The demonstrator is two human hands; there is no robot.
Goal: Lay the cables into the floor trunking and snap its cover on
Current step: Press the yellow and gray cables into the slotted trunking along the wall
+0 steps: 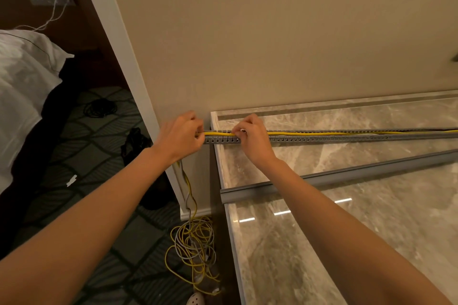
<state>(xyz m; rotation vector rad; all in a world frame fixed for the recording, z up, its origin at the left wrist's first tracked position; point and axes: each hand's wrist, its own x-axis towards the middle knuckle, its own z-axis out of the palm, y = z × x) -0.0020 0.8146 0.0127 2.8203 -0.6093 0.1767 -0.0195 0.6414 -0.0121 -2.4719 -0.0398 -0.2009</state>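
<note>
Where the grey trunking (pixel 347 136) lies along the back edge of the marble worktop (pixel 371 230), a yellow cable (pixel 309 133) runs inside it. At the left edge, the left hand (pixel 179 137) pinches the cable with curled fingers, right at the trunking's end. The right hand (pixel 251 138) pinches it just beside, over the trunking. The grey cover (pixel 347 174) lies apart, nearer the front. Loose yellow and grey cables (pixel 193 247) hang down to a pile on the carpet (pixel 99 168).

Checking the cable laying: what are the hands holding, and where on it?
The yellow cable: left hand pinches it at the trunking end, right hand a little further along.
</note>
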